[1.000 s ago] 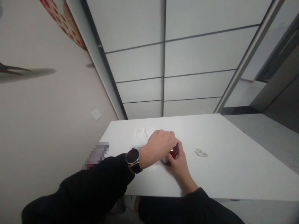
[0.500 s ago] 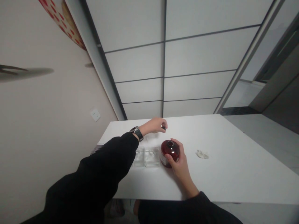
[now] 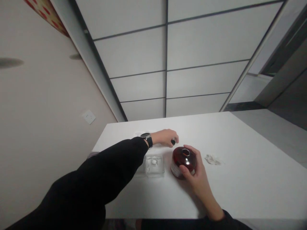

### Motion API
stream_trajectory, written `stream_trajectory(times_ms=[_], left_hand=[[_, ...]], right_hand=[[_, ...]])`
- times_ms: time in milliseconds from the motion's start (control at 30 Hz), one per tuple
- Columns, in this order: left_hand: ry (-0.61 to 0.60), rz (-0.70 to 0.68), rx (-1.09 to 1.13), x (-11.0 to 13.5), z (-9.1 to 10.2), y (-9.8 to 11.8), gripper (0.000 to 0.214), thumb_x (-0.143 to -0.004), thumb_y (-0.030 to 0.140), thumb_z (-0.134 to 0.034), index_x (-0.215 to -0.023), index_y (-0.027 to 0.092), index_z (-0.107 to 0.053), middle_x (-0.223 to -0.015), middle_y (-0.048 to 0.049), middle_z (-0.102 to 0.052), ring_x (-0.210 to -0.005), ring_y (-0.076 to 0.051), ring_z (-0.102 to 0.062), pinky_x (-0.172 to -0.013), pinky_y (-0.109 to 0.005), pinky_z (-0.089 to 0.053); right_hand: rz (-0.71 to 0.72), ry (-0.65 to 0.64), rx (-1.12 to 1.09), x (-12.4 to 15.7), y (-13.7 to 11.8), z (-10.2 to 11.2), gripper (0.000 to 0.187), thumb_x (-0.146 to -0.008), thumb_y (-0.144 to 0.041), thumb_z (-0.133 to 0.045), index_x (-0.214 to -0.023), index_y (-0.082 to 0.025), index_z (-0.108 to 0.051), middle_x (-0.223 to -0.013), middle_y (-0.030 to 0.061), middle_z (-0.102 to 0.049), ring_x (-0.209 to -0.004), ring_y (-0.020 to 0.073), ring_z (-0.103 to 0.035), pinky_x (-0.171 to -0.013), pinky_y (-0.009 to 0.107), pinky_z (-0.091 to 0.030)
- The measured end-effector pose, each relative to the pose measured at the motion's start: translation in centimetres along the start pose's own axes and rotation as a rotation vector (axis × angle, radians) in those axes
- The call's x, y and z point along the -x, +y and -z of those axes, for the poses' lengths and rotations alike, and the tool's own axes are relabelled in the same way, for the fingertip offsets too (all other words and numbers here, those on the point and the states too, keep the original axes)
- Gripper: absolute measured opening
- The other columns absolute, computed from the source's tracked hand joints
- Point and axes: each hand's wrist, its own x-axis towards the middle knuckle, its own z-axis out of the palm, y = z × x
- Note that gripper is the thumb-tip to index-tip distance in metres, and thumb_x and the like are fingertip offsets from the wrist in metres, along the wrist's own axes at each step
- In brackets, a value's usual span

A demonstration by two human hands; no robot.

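Observation:
My right hand is wrapped around a dark red glass bottle, fingers behind and thumb in front. The bottle stands upright on the white table with its round mouth uncovered and a pale label partly showing on its side. Just behind and left of it, my left hand pinches a small black cap close to the tabletop. To the left of the bottle sits a clear square glass container. Another clear piece beside it is mostly covered by my left sleeve.
A crumpled whitish scrap lies right of the bottle. Beyond the table's far edge rise white panelled doors. The wall with a socket borders the left side.
My left hand, holding the cap, has shifted right and nearer the bottle. The view has tilted, and the bottle in my right hand appears slightly farther right of the clear container.

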Motion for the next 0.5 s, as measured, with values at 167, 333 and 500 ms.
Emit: stream_trajectory(times_ms=[167, 333, 500], left_hand=[[0.21, -0.04, 0.102, 7.0, 3.1, 2.0, 0.042, -0.096, 0.024, -0.073, -0.136, 0.019, -0.063, -0.147, -0.0106, -0.063, -0.136, -0.021, -0.058, -0.118, -0.037, -0.042], [0.597, 0.232, 0.376, 18.8, 1.2, 3.2, 0.06, -0.095, 0.039, -0.072, -0.149, 0.023, -0.05, -0.154, -0.0124, -0.055, -0.14, -0.027, -0.055, -0.123, -0.046, -0.039], [0.589, 0.429, 0.567, 23.8, -6.8, 3.0, 0.098, -0.079, 0.042, -0.088, -0.159, 0.021, -0.035, -0.167, -0.0183, -0.039, -0.154, -0.033, -0.042, -0.129, -0.054, -0.031]], right_hand=[[-0.011, -0.011, 0.054, 0.4, -0.4, 0.8, 0.057, -0.088, -0.059, -0.073, -0.132, -0.026, -0.056, -0.123, 0.0102, -0.07, -0.108, 0.0296, -0.07, -0.09, 0.04, -0.059], [0.008, -0.095, 0.086, 2.6, -1.3, 2.1, 0.058, -0.084, -0.056, -0.079, -0.128, -0.027, -0.057, -0.118, 0.0114, -0.072, -0.102, 0.0296, -0.074, -0.083, 0.039, -0.063], [0.075, -0.247, -0.004, 4.5, -2.9, 1.8, 0.071, -0.078, -0.065, -0.083, -0.132, -0.026, -0.057, -0.121, 0.0153, -0.074, -0.105, 0.033, -0.077, -0.084, 0.042, -0.066]])
